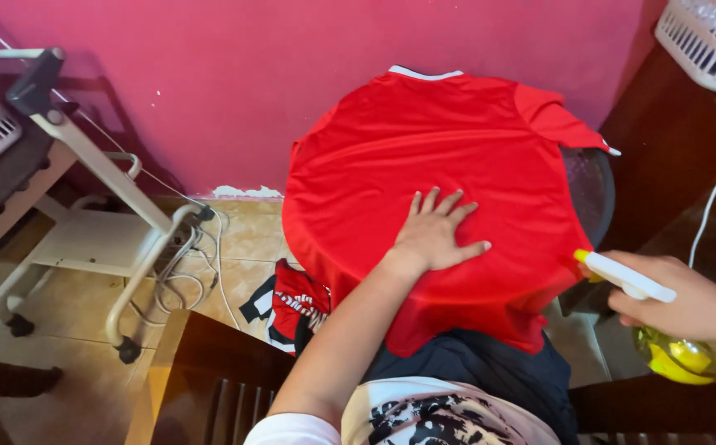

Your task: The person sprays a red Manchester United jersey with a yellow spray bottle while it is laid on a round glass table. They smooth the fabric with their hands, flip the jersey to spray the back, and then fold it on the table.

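Hidden under the red shirt (440,156): nearly all of the round surface (593,194), only a dark rim showing at its right. Wrapped inside the right hand (687,305): neck and trigger of the yellow spray bottle (683,358), wrist cut off by the right edge. Cut at the top right corner: white basket (708,37); half buried below the shirt's hem, another red, black and white garment (296,305).

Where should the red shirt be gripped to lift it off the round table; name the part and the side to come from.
Grip the red shirt at its near hem, probably coming from the near side, below the left hand. That edge hangs free over the table rim, so fingers can pinch it; the rest lies flat and pressed down. The right hand holds the spray bottle.
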